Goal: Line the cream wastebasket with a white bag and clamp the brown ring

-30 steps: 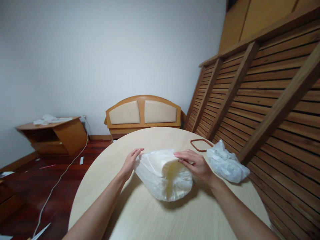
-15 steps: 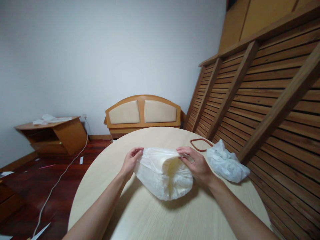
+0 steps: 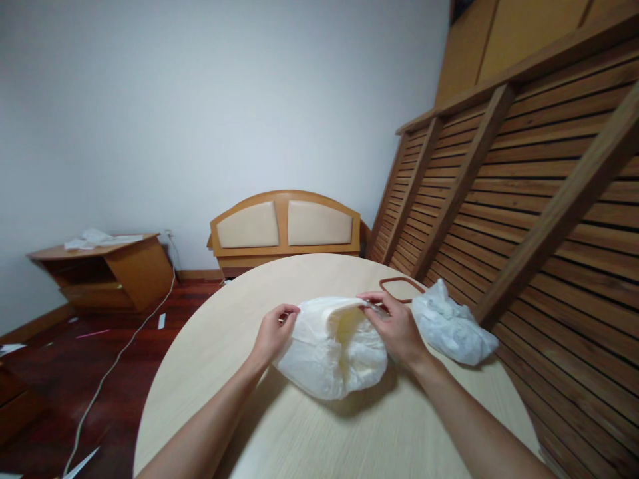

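The round table (image 3: 319,439) spread beneath everything. Around its middle was the open white bag (image 3: 312,362), mouth facing 5 o'clock; whether its underside touched the tabletop was unclear. It looked light, soft and crinkly, apt to slump when unsupported and perhaps tear under hard tugging, so its rim seemed the best hold. A bunched plastic bag (image 3: 452,326) lay at the table's 2 o'clock. Fingertips nearly closed, the right hand (image 3: 397,329) pinched the white bag's rim at 1 o'clock, the left hand (image 3: 273,332) its edge at 10.
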Demonstrator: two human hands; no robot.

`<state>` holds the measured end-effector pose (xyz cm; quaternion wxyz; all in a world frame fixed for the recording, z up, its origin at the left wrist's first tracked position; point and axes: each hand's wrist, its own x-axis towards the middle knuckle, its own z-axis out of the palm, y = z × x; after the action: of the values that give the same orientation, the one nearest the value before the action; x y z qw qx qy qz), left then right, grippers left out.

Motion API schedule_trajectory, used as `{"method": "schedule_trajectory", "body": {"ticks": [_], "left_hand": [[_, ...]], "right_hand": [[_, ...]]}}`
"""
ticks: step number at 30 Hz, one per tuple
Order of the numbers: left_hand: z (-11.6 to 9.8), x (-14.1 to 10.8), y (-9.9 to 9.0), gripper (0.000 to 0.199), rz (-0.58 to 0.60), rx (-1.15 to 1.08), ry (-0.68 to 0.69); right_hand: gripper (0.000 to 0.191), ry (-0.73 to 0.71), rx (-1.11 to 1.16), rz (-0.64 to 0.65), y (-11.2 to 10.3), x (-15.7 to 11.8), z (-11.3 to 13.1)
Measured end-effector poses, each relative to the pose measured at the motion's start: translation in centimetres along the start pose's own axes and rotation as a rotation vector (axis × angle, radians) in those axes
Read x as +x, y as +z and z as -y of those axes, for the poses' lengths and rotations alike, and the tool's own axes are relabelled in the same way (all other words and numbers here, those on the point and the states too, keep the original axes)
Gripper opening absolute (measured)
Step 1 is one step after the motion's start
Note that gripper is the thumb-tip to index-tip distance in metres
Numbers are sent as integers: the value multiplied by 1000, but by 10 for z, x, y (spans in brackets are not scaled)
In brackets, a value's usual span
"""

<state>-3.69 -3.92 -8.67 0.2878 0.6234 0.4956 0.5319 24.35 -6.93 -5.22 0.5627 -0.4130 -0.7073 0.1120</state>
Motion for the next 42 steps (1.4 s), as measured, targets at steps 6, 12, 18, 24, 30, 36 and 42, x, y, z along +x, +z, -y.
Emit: {"method": "schedule_trajectory", "body": {"ticks": [6, 12, 18, 24, 30, 36, 42], "left_hand": [[3, 0, -1, 24, -27, 74, 43], [1, 2, -5, 28, -89, 95, 75], [-2, 3, -10, 30, -133, 99, 94], [-1, 5, -11, 32, -139, 118, 84], [8, 5, -7, 27, -74, 171, 55], [13, 0, -2, 19, 18, 248, 42], [7, -4, 1, 19, 2, 267, 49]], "right_hand": [[15, 76, 6, -28, -2, 2, 4], [16, 141, 9, -62, -2, 3, 2], [17, 155, 14, -39, -3, 4, 3], [17, 147, 19, -47, -4, 4, 2], [20, 146, 34, -49, -4, 4, 2], [25, 182, 23, -70, -4, 5, 7], [28, 213, 17, -109, -5, 4, 13]]}}
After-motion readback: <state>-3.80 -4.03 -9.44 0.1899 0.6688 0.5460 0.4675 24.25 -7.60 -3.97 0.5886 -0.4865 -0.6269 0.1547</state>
